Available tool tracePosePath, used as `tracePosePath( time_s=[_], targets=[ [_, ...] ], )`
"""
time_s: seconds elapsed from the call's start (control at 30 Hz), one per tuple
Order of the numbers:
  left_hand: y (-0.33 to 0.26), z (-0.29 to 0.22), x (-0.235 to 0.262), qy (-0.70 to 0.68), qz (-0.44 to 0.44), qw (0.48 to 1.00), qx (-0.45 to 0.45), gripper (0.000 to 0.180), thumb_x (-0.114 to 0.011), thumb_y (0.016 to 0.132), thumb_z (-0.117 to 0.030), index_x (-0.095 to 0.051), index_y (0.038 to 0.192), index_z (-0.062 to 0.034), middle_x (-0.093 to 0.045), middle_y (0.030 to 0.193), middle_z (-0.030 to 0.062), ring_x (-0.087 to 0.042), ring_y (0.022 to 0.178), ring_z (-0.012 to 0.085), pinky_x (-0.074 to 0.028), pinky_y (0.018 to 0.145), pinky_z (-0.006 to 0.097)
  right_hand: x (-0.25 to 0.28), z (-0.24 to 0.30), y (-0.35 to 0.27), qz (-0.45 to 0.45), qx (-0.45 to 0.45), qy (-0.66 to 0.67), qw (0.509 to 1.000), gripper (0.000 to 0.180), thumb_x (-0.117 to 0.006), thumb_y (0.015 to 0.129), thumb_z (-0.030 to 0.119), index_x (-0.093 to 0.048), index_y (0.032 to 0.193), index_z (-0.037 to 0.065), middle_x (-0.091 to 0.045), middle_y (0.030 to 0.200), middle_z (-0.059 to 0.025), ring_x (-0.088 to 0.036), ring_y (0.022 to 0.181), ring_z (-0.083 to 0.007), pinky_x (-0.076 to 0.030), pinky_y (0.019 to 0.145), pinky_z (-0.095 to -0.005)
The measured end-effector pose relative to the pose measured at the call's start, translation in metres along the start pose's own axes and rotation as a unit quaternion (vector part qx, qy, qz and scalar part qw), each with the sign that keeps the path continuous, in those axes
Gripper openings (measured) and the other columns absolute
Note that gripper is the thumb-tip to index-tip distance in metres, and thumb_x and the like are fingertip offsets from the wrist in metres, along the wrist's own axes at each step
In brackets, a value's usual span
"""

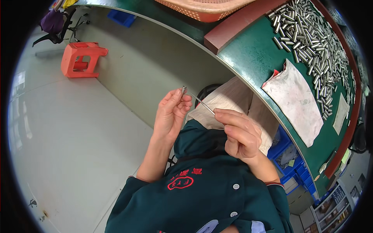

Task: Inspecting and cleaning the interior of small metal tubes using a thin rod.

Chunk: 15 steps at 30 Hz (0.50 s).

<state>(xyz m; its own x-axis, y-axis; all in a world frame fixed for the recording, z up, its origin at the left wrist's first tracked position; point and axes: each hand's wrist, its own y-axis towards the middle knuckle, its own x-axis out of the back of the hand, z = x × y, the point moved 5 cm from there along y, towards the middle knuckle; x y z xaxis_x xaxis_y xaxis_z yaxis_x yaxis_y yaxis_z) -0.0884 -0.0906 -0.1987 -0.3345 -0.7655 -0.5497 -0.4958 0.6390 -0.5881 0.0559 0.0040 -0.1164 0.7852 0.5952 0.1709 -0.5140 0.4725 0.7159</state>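
Note:
Between the thumb and fingers of my left hand [173, 108] is a small metal cylinder [183, 89], its end pointing up. My right hand [241, 132] pinches a thin metal rod [205, 105] that slants up and left, its far tip close to the cylinder. Whether the tip touches the cylinder I cannot tell. Both hands are in the air above my lap, left of the green table [248, 50]. On that table lies a heap of similar shiny metal cylinders [311, 42], with a stained white cloth [297, 101] nearer to me.
A red-brown wooden border [233, 33] edges the table work area, and an orange basket [210, 9] stands at the top. Blue bins [289, 155] sit below the table on the right. On the floor to the left are a red plastic stool [81, 60] and a wheeled chair [56, 27].

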Motion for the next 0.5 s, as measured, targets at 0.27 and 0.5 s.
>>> tracePosePath(
  time_s=[0.27, 0.5],
  targets=[
    [-0.0026, 0.0034, -0.0048, 0.000, 0.030, 0.999, 0.013, 0.015, -0.053, 0.086, -0.016, -0.054, 0.089, -0.0010, -0.060, 0.076, 0.0091, -0.058, 0.066, 0.0132, -0.047, 0.061, 0.023, -0.0034, -0.0018, -0.0029, -0.007, 0.001, -0.009, 1.000, 0.023, -0.058, 0.071, -0.004, -0.049, 0.092, -0.001, -0.059, 0.087, -0.0185, -0.062, 0.076, -0.0308, -0.054, 0.062, -0.0345],
    [-0.0023, 0.0017, 0.0000, 0.023, 0.024, 0.999, -0.001, 0.015, -0.054, 0.085, -0.015, -0.054, 0.090, -0.0008, -0.061, 0.077, 0.0095, -0.058, 0.067, 0.0134, -0.047, 0.063, 0.023, -0.0069, -0.0028, -0.0050, -0.009, 0.005, -0.013, 1.000, 0.023, -0.059, 0.071, -0.003, -0.050, 0.092, -0.001, -0.059, 0.088, -0.0181, -0.062, 0.076, -0.0304, -0.054, 0.063, -0.0344]
  ],
)
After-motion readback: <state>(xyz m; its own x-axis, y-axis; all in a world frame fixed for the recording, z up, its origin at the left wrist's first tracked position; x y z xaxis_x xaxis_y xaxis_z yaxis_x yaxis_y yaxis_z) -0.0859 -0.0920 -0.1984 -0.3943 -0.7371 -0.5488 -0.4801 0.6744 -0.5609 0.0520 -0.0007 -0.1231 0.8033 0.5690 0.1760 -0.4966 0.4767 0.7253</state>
